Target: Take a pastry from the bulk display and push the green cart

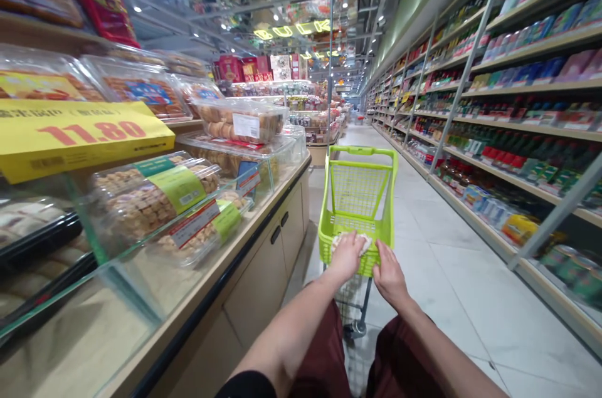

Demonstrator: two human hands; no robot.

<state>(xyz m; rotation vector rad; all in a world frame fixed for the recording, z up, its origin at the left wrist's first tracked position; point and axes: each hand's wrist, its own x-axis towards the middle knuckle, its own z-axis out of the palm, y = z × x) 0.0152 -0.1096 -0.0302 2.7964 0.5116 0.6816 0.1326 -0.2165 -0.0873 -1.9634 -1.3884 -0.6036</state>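
Note:
A lime-green shopping cart (pixel 360 194) with a plastic lattice basket stands in front of my knees, its grey metal frame and a caster below. Bunched under my left hand (pixel 347 256) is a white patterned cloth (pixel 365 244), pressed against the near rim of the basket. The fingers of that hand are bent over the cloth. At the near right corner, my right hand (pixel 389 271) grips the basket's rim, with the fingers over the edge and the thumb on the near side. Part of the basket's near wall is hidden by both hands.
Along the left runs a glass-edged counter (pixel 282 194) with clear boxes of baked snacks (pixel 155 194) and a yellow price sign (pixel 84 135). Tall shelves (pixel 517 97) of bottles and cans line the right. A pale tiled floor (pixel 427 222) stretches between them.

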